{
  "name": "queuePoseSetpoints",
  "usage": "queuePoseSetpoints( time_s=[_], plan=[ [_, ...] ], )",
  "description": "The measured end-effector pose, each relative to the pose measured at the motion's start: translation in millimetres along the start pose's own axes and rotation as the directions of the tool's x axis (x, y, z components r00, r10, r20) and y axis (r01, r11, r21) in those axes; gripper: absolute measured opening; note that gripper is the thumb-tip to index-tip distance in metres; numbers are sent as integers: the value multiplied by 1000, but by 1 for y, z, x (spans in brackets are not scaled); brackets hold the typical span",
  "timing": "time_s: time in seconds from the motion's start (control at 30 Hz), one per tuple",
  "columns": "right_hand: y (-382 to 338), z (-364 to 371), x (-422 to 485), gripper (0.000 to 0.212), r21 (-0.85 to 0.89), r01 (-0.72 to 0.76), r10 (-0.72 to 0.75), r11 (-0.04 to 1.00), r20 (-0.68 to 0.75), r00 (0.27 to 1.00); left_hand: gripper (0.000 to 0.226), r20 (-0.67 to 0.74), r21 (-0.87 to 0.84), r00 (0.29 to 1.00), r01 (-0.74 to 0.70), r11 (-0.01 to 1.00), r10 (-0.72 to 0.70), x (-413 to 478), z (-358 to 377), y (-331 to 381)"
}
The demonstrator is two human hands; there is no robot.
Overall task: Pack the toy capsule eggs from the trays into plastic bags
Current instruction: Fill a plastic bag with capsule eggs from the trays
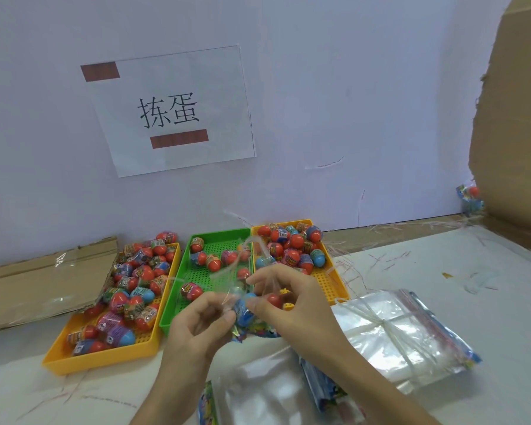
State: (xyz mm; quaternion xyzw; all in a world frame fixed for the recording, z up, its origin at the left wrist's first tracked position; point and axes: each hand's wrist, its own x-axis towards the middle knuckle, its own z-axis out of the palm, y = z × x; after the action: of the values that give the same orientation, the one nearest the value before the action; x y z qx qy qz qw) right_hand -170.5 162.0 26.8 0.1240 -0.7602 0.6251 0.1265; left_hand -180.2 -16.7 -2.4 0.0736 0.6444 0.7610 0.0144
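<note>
While pinching a clear plastic bag point(234, 288) above the near end of the green tray point(178, 305), left hand point(196, 320) curled, thumb and fingers closed on the film; right hand point(288, 299) gripping the opposite side. Blue capsule egg point(245, 311) inside the bag, between both hands. Red egg point(273, 300) touching the right fingers, in the bag or not: cannot tell. More eggs heaped in left yellow tray point(98, 361) and right yellow tray point(328, 280). Tied stack of bags point(390, 338) on the surface point(426, 271).
</note>
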Motion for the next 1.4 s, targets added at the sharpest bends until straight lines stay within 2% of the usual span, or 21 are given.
queuePoseSetpoints(
  time_s=[0.2, 0.37, 0.43, 0.53, 0.63, 0.73, 0.83, 0.93, 1.0, 1.13, 1.2, 1.27, 1.4],
  plan=[
    [-3, 3, -3, 23, 38, 15, -15, 999, 5, 1000, 16, -44, 66, 998, -47, 997, 50, -1, 7, -1],
    [-4, 1, -1, 21, 56, 25, -24, 998, -20, 1000, 32, 102, -36, 994, -31, 999, 35, -4, 11, 4],
    [-4, 0, -1, 22, 49, 36, -36, 998, -16, 999, 41, 129, 7, 991, -42, 999, 41, -4, 12, 3],
    [-3, 0, -1, 19, 41, 47, -46, 998, -14, 999, 45, 93, 95, 992, -91, 991, 82, -5, 13, 1],
    [-2, 2, -2, 15, 120, -13, 9, 993, 30, 999, 39, 49, 116, 989, -143, 983, 139, -4, 12, 2],
    [-2, 3, -2, 16, 154, -53, 42, 987, 69, 997, 39, -41, 134, 989, -136, 982, 143, -3, 11, 1],
    [-1, 2, 0, 6, 104, -17, 17, 994, 3, 1000, 38, -88, 142, 987, -122, 982, 135, -2, 10, 0],
    [3, 0, 2, 8, 81, -17, 21, 997, -50, 999, 24, -92, 138, 984, -138, 981, 151, -3, 11, 0],
    [4, -1, 3, 10, 99, -32, 38, 995, -66, 997, 23, -99, 148, 982, -143, 979, 158, -3, 11, -1],
    [4, -2, 4, 11, 153, -29, 48, 988, -126, 991, 46, -105, 76, 992, -65, 995, 73, -3, 10, -2],
    [2, -3, 4, 15, 194, -16, 50, 981, -172, 984, 46, -58, 28, 998, 4, 1000, -2, -3, 11, 0],
    [0, -7, 6, 17, 233, -17, 64, 972, -198, 978, 46, -17, 24, 1000, 19, 1000, -19, -3, 15, 0],
    [-5, -15, 9, 19, 348, -62, 131, 936, -179, 975, 45, -87, -5, 996, 18, 1000, -18, 0, 16, -2]
  ],
)
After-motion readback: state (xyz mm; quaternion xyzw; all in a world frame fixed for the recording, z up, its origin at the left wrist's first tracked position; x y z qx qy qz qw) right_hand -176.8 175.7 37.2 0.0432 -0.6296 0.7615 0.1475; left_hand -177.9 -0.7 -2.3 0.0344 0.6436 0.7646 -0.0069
